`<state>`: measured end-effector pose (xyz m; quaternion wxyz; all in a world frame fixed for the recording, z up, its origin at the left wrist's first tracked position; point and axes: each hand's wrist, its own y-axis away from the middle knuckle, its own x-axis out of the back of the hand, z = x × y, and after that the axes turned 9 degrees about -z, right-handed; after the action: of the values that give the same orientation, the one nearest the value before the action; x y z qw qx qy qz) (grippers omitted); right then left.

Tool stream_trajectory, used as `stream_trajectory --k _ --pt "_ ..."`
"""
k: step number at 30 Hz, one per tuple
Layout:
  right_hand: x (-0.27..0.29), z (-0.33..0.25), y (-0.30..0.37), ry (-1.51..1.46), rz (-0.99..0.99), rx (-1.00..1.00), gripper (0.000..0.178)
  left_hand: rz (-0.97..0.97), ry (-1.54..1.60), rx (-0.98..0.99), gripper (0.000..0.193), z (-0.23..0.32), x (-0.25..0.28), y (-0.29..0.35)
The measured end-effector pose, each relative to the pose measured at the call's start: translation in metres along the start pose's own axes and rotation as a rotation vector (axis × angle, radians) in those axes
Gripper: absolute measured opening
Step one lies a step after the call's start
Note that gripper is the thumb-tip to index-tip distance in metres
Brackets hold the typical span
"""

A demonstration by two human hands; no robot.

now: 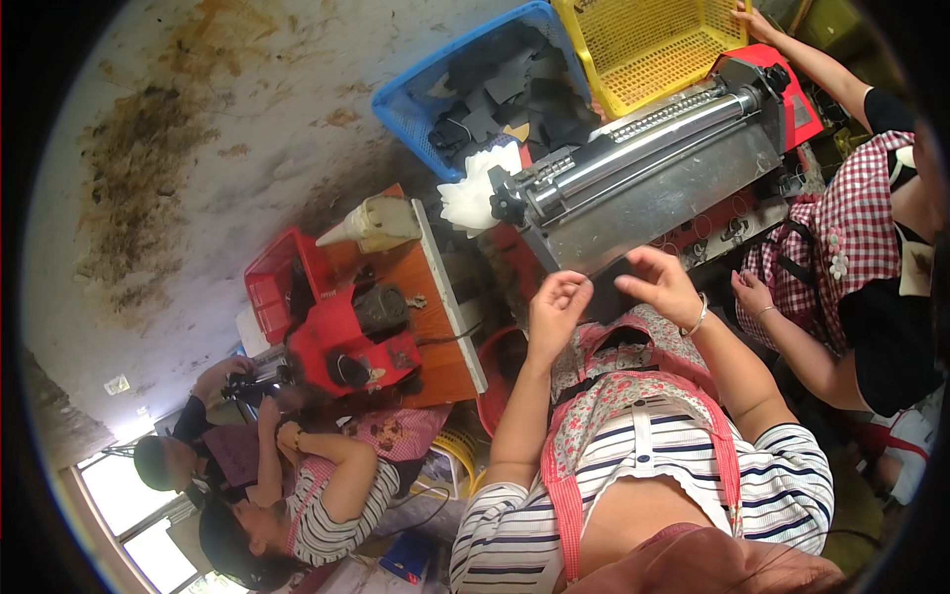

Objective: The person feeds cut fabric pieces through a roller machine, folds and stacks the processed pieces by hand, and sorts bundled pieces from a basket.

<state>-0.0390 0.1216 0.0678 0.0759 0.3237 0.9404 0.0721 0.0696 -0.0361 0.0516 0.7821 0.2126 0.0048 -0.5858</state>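
My left hand [559, 312] is raised in front of my apron, its fingertips pinched together at the edge of a dark, flat piece [606, 295]. Close to the piece's other side is my right hand [665, 287], fingers curved and thumb apart from them; a thin bangle circles that wrist. Whether the right thumb touches the piece I cannot tell. Just beyond both hands lies the grey metal plate [663, 203] of a roller machine [633, 148], which has shiny rollers, a black knob and a red end housing.
Behind the machine stand a blue basket [396, 114] of black flat pieces and a yellow basket [633, 87]. A co-worker in a checked apron [851, 198] is close on the right, one hand at the yellow basket. Leftward are a red machine [341, 342] on an orange-brown table [435, 346] and two more people.
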Motion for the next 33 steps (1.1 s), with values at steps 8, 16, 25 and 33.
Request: stream_trajectory --k 8,16,25,33 --pt "-0.006 -0.014 0.014 0.579 -0.094 0.427 0.026 -0.046 0.428 0.079 0.019 -0.005 -0.028 0.007" --pt "-0.009 -0.015 0.013 0.479 0.002 0.180 0.022 -0.150 0.068 -0.006 0.011 -0.016 -0.019 0.006" --pt "0.008 0.034 -0.003 -0.215 0.417 -0.376 0.013 0.001 0.094 -0.028 0.010 -0.026 0.008 0.010" --pt "0.011 0.038 -0.028 -0.716 0.450 -0.195 0.015 0.148 -0.165 -0.016 0.018 0.002 -0.010 0.005"
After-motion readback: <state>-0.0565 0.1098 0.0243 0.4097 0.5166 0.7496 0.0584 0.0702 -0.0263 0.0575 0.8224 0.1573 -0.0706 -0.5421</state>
